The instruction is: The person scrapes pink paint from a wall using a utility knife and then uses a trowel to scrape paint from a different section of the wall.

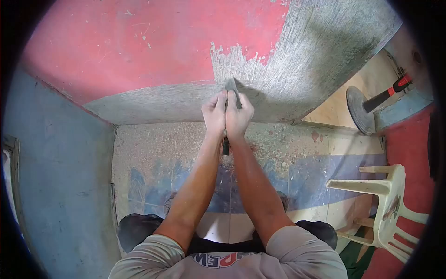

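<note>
Both my hands are closed together round a scraper, its grey blade (231, 84) pointing up against the wall. My left hand (215, 113) and my right hand (239, 114) press side by side, thumbs along the tool, and hide most of its handle. A dark, rod-like end (226, 147) shows below the wrists. Around the blade the wall surface (260, 83) is bare, grey and streaked. Red paint (153, 44) still covers the upper left, with a ragged edge just above the blade. Pale dust coats both hands.
Paint flakes and dust lie over the floor (153, 139) below the wall. A cream plastic chair (388, 209) lies tipped at the right. Behind it, a round grey disc (357, 109) with a black shaft and red-black end leans near a ledge. A blue wall (60, 162) bounds the left.
</note>
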A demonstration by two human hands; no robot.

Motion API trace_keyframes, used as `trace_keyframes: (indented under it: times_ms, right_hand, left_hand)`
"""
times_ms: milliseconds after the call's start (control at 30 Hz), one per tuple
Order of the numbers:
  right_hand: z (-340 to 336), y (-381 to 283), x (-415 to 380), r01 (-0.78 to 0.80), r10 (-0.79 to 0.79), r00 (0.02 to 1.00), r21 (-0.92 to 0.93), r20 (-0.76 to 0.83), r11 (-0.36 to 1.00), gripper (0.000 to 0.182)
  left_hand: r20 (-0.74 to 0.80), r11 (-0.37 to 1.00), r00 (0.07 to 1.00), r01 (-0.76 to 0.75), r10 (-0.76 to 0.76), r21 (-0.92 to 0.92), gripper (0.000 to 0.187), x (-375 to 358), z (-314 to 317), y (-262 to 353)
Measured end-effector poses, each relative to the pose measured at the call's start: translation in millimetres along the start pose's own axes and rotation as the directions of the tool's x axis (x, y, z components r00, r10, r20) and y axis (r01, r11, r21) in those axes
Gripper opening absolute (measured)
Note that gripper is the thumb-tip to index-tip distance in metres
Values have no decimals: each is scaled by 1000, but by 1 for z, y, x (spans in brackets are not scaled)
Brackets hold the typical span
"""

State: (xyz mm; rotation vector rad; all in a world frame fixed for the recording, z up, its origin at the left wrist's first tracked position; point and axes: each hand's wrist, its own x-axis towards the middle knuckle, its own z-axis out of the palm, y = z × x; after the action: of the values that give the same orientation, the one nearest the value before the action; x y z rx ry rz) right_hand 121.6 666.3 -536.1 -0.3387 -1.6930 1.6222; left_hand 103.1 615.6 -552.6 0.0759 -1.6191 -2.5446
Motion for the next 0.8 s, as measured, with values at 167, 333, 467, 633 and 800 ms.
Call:
trace_keyframes:
  times_ms: [167,333,467,633,800]
  right_hand:
    - [15,-80,31,7,-9,999,38,36,999,27]
    - [9,-41,7,-17,18,999,-11,41,1000,27]
    - [16,-50,15,-2,0,999,26,44,1000,30]
    - [17,-105,30,-130,119,985,86,127,988,34]
    - [8,-49,5,-95,90,994,73,68,993,33]
  left_hand:
    - [166,996,986,-15,30,-90,23,16,21,76]
    - [42,996,999,13,-9,-85,23,4,7,40]
    - [9,997,999,-47,48,-55,22,7,11,50]
    - [26,987,998,-57,62,-149,21,5,35,100]
    - [12,998,1000,23,-22,-63,22,-3,8,42]
